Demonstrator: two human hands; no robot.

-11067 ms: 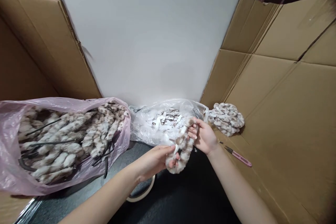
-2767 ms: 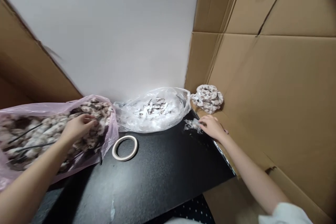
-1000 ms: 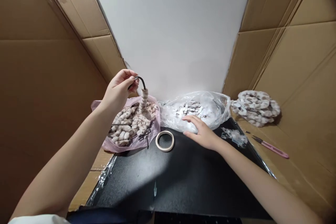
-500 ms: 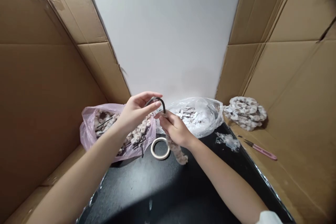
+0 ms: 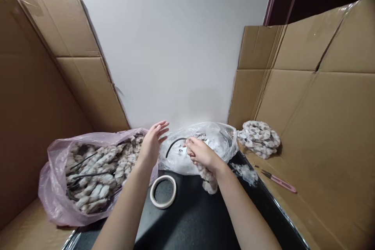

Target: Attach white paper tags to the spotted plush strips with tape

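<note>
My right hand [image 5: 200, 153] is closed around a mottled fuzzy strip [image 5: 209, 181], whose lower end hangs over the black table. From the top of that fist a thin dark cord [image 5: 173, 144] curves out to the left, its far end free. My left hand [image 5: 154, 142] is raised with fingers apart and holds nothing, a short way left of the cord. Behind the cord lies a clear plastic bag [image 5: 222, 152] with pale scraps in it. What the right fingers pinch at the cord's base is hidden.
A pink plastic bag [image 5: 54, 199] full of fuzzy strips and dark cords stands at left. A tape roll [image 5: 152, 195] lies on the black table [image 5: 187, 218]. At right are a fuzzy bundle [image 5: 259, 138], crumpled clear plastic [image 5: 247, 174] and pink-handled snips [image 5: 283, 183]. Cardboard walls [image 5: 316, 125] flank both sides.
My left hand has let go of the cord and moved away to the left. The cord, bent upward between both hands before, now arcs leftward from my right hand. The view has shifted.
</note>
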